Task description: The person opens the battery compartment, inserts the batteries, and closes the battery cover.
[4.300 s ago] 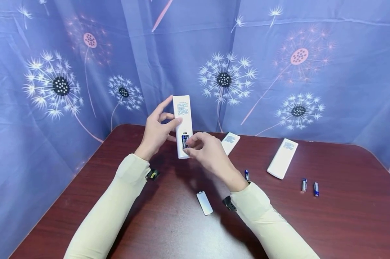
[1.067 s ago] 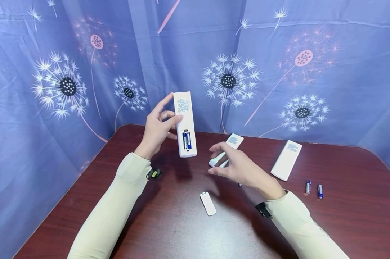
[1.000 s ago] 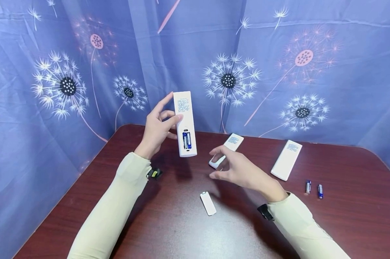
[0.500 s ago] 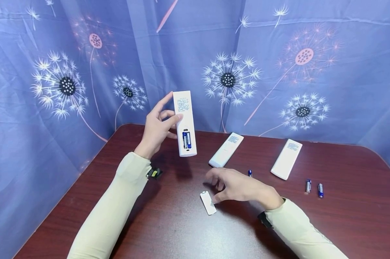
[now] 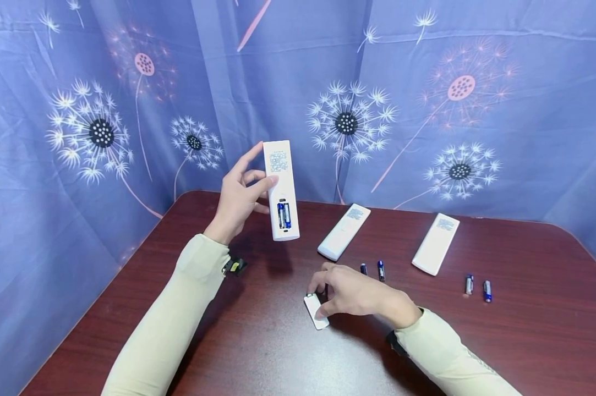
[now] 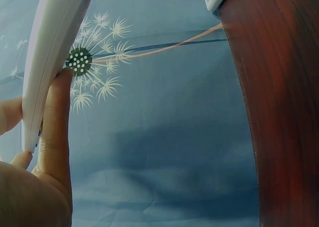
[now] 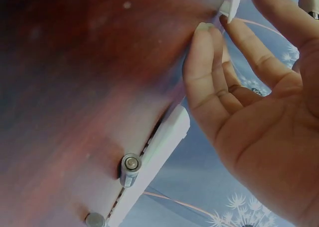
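In the head view, a remote (image 5: 280, 190) with its battery bay uncovered was held upright above the tabletop (image 5: 258, 352) by the left hand (image 5: 238, 201), while the cover (image 5: 316, 311) lay flat below and to the right, long axis running away from the person, the curled fingers of the right hand (image 5: 349, 291) pinching it. In the left wrist view, the remote (image 6: 47, 62) was seen pinched edge-on between thumb and fingers. In the right wrist view, the right hand's fingertips (image 7: 207, 35) were seen touching the cover (image 7: 232, 2) at its corner.

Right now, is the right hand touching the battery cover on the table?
Touching. In the head view the right hand has thumb and fingertips on the battery cover, which lies flat on the table; the right wrist view shows fingertips at its edge.
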A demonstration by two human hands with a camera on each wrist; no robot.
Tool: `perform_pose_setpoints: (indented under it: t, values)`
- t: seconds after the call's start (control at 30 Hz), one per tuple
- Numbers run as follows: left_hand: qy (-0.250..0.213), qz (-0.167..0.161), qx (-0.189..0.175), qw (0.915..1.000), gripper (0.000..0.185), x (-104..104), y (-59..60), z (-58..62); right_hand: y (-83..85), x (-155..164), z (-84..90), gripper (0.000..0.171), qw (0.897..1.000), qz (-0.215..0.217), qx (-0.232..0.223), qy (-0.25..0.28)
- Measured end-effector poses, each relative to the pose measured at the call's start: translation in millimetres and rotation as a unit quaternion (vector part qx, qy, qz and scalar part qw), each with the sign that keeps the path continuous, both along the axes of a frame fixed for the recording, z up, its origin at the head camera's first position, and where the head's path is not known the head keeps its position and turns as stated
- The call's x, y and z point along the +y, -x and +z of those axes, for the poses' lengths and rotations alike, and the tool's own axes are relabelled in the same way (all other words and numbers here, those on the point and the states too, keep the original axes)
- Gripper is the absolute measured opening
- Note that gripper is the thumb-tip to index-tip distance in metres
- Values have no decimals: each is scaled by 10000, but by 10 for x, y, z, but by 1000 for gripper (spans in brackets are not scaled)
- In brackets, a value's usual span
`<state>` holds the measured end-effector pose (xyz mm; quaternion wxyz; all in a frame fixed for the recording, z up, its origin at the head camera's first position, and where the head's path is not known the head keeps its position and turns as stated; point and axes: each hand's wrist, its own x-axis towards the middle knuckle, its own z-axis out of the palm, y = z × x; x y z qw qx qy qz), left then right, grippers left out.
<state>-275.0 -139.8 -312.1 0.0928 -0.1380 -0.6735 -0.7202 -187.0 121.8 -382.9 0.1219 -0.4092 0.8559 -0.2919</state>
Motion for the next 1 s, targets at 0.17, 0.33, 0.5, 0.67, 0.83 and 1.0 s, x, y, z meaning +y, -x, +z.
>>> perform_pose_setpoints:
  t: [0.17,0.33,0.5,0.67,0.83,1.0]
  values:
    - [1,4,-3,10000,73,8,1,-4,0,8,2,35,9999,-3,-152,65]
    - [-14,19,23,10000,73,6,0,1,9,10,5,36,9989,9,-372,286]
    - [-41,17,46,10000,74,-8,-14,13,21,0,2,34,9965,-66,-612,567]
    - [-63,27,50,10000,74,-12,-24,20,49,3,-18,33,9948,-153,-690,729]
    - [-39,60,50,10000,73,-11,-31,17,83,32,-19,30,9903,-268,-687,1176]
    - [-62,90,109,9999,74,-10,-35,17,119,31,16,30,9813,-628,-274,1797]
